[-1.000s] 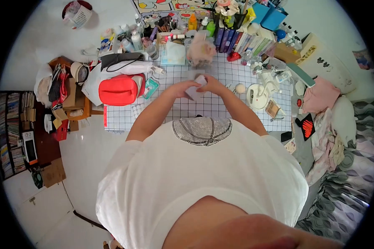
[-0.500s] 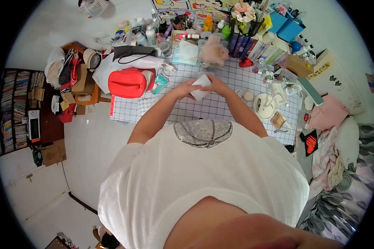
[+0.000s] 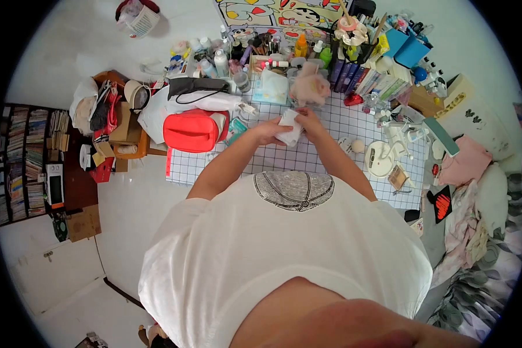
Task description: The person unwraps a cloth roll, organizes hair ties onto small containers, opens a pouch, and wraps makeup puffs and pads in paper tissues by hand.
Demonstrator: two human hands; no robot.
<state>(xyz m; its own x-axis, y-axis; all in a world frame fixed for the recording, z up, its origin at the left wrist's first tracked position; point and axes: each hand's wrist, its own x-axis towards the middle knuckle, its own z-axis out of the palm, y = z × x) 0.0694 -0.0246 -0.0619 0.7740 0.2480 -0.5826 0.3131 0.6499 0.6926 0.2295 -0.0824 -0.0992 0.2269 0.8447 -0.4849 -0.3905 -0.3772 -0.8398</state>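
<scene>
Between my hands, over the grid-patterned tabletop (image 3: 272, 163), is a small white folded item (image 3: 290, 129); I cannot make out what it is. My left hand (image 3: 268, 132) grips its left side. Fingers of my right hand (image 3: 311, 123) close on its upper right edge. Just beyond my hands stand a pale tissue pack (image 3: 271, 87) and a pink fluffy item in clear wrapping (image 3: 310, 87).
A red case (image 3: 190, 131) and a teal packet (image 3: 236, 131) lie left of my hands. Bottles (image 3: 221, 62) and books (image 3: 354, 80) line the back. On the right are a round white stand (image 3: 380, 159) and an open compact (image 3: 397, 177).
The camera view has shifted. The white item has turned in my hands and shows a different side, and my right hand has moved to its upper right edge.
</scene>
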